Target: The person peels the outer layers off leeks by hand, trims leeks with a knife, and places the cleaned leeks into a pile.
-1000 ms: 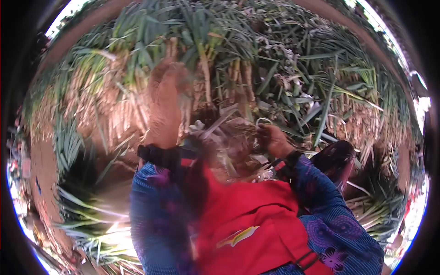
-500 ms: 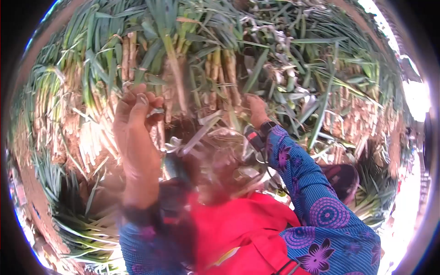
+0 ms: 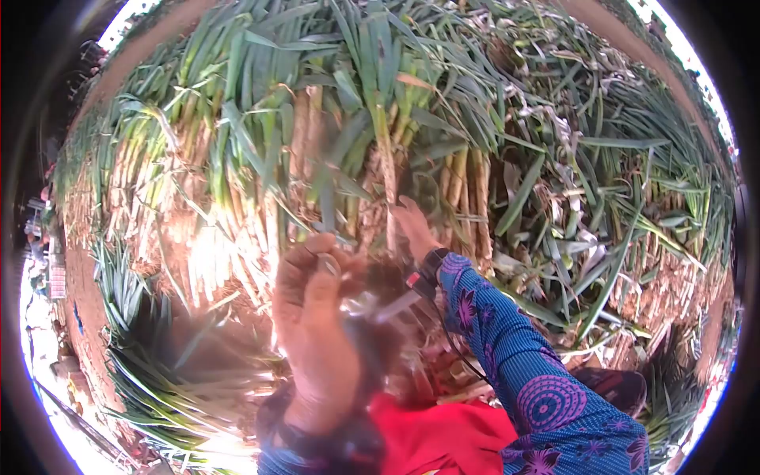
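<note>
A single leek (image 3: 386, 162) stands out in front of the pile, its pale stalk pointing down toward me and its green leaves spreading away. My right hand (image 3: 416, 229) is at the lower part of that stalk, fingers stretched out and fingertips beside or touching it. Left of it, my left hand (image 3: 317, 309) is raised close to the camera, fingers curled in against the thumb. Something small and greyish shows by the thumb, too blurred to name. More leeks (image 3: 467, 190) with brown, soil-coated stalks lie behind my right hand.
Bundled leeks with whitish stalks (image 3: 229, 245) lie to the left, and other leeks (image 3: 166, 396) rest at the lower left. Withered leaves (image 3: 570, 198) are heaped on the right. A red cloth (image 3: 443, 435) covers my lap, and a dark shoe (image 3: 613, 388) shows at lower right.
The view has swung left, so the pile sits further right. My right hand has come left to the single leek's stalk. My left hand stays curled and appears lower.
</note>
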A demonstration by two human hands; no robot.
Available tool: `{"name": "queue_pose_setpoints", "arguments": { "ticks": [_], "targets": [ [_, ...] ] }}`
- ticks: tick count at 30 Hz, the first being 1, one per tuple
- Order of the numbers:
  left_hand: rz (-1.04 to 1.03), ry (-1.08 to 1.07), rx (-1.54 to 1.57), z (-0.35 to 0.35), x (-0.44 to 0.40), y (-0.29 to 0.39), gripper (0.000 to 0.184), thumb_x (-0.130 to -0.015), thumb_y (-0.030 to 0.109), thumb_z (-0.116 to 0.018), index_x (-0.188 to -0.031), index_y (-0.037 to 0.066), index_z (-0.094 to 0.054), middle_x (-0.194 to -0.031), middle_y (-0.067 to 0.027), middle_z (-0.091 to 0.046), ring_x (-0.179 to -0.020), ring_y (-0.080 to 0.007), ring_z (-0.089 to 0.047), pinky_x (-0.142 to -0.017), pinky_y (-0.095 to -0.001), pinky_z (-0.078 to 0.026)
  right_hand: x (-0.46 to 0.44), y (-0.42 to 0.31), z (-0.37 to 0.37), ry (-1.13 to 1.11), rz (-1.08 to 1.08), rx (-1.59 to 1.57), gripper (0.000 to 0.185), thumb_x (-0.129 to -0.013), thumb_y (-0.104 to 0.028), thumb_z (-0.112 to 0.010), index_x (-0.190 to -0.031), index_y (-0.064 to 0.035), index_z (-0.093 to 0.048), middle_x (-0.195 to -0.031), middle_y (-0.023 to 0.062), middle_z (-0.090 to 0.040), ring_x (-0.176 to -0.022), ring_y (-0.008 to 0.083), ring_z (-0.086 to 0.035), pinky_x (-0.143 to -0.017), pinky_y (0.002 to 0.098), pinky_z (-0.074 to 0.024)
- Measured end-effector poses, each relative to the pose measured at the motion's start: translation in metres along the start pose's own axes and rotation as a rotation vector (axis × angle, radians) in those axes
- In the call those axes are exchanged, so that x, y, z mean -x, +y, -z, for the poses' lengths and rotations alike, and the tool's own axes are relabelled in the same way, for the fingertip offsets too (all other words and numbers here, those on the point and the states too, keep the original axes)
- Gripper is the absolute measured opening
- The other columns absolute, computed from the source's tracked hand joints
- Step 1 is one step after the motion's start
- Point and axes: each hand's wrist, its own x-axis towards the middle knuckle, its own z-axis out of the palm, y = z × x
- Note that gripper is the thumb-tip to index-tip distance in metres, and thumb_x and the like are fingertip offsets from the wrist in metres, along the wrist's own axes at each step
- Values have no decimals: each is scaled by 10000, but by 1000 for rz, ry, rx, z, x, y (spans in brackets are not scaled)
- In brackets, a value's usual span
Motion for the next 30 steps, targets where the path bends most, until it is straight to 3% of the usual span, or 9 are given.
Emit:
{"name": "queue_pose_setpoints", "arguments": {
  "ticks": [3,4,7,8,11,15,18,24,30],
  "targets": [
    [88,15,60,-1,1,6,176,-953,134,-538,-1096,48,-593,-920,-31,-614,-867,-158,-625,-726,-271,-489,-12,-10,-9,60,3,103,758,-812,-304,-679,-1400,62,-370,-1341,209,-498,-1235,264,-484,-1019,326,-363],
    [73,-17,44,2,0,4,177,-951,134,-547,-1100,47,-587,-922,-30,-611,-865,-158,-627,-729,-275,-491,-12,-10,-11,37,177,159,713,-826,-330,-662,-1347,87,-411,-1259,196,-539,-1134,257,-554,-950,346,-432],
    [53,-61,47,4,0,2,182,-949,127,-548,-1108,44,-582,-925,-31,-608,-867,-158,-627,-732,-278,-493,-22,-28,-14,-153,-114,-128,603,-846,-383,-633,-1266,25,-490,-1113,131,-582,-989,227,-611,-824,371,-503],
    [75,-62,50,4,1,3,187,-947,114,-545,-1116,42,-578,-927,-31,-605,-868,-157,-628,-732,-276,-492,-7,-40,-21,-192,-20,-191,355,-866,-433,-622,-1007,-115,-554,-900,27,-542,-822,184,-561,-694,350,-472],
    [93,-77,73,6,4,-1,187,-947,102,-535,-1120,42,-576,-934,-35,-610,-867,-154,-628,-732,-273,-491,-6,-59,-36,-238,-97,-377,320,-881,-419,-606,-1022,-137,-553,-886,9,-527,-762,158,-523,-641,332,-441],
    [90,-111,98,9,9,-7,192,-950,93,-516,-1127,43,-571,-946,-44,-617,-866,-154,-628,-726,-271,-491,39,-77,-34,-201,71,-369,273,-951,-400,-527,-1000,-131,-532,-835,-15,-513,-678,104,-493,-573,278,-417],
    [91,-110,39,12,1,-19,206,-951,97,-506,-1142,40,-559,-965,-39,-616,-876,-146,-623,-708,-270,-493,101,-62,5,-312,-115,-450,256,-970,-376,-507,-1030,-129,-536,-823,-21,-498,-665,82,-475,-554,239,-395],
    [255,-100,-76,-7,-6,-61,227,-952,199,-519,-1146,85,-545,-1021,-8,-591,-861,-131,-591,-703,-290,-484,258,-86,67,-210,-133,-231,238,-994,-324,-468,-1126,-131,-513,-742,-30,-490,-582,70,-464,-482,209,-355],
    [387,-388,77,-37,23,-85,297,-938,324,-562,-1119,88,-568,-943,0,-583,-798,-120,-557,-676,-299,-483,383,-109,117,-244,-74,-95,343,-977,-296,-488,-1254,-94,-475,-777,-22,-472,-597,67,-441,-487,203,-359]
  ]
}}
